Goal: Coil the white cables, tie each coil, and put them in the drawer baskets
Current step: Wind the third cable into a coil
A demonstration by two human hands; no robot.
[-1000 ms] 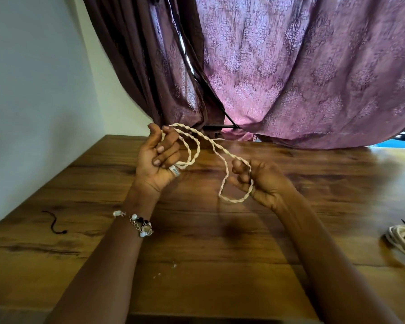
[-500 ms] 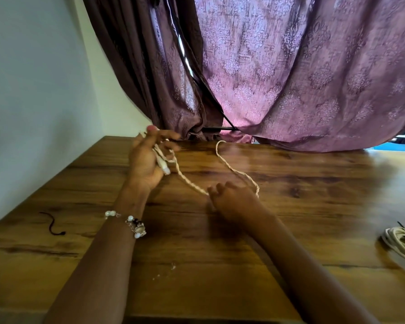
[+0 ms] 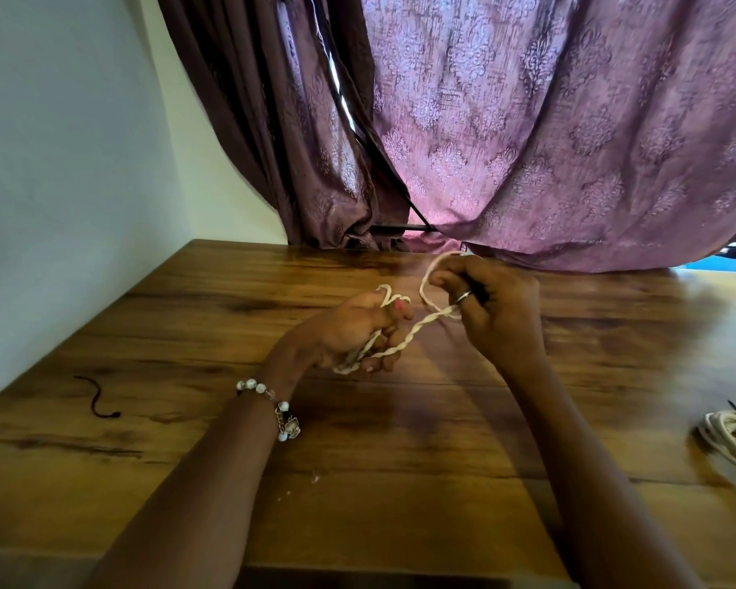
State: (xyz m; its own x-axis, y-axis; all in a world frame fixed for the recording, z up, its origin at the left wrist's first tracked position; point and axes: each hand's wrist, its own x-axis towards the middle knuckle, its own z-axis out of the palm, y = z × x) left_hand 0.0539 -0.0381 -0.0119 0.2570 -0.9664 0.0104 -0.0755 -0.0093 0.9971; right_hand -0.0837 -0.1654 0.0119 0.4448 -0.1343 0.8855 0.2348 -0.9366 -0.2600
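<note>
Head view: twisted white cable [image 3: 404, 340] hangs just above the bench [image 3: 188, 418], strung between the two hands at about 12 o'clock from the person. Left hand [image 3: 358, 333] is closed around the gathered loops, one bend poking out past the thumb. Right hand [image 3: 498, 308] pinches a fresh loop, its fingers curled on the strand, slightly blurred. To my eye the coiling is midway; laying each turn the same size into the left grip, and keeping the strand taut so the twist does not kink, would make a neat coil. At 3 o'clock another coil [image 3: 729, 440] lies on the bench edge. At 9 o'clock lies a dark tie [image 3: 98, 397]. No drawer or baskets show, so their contents cannot be told.
</note>
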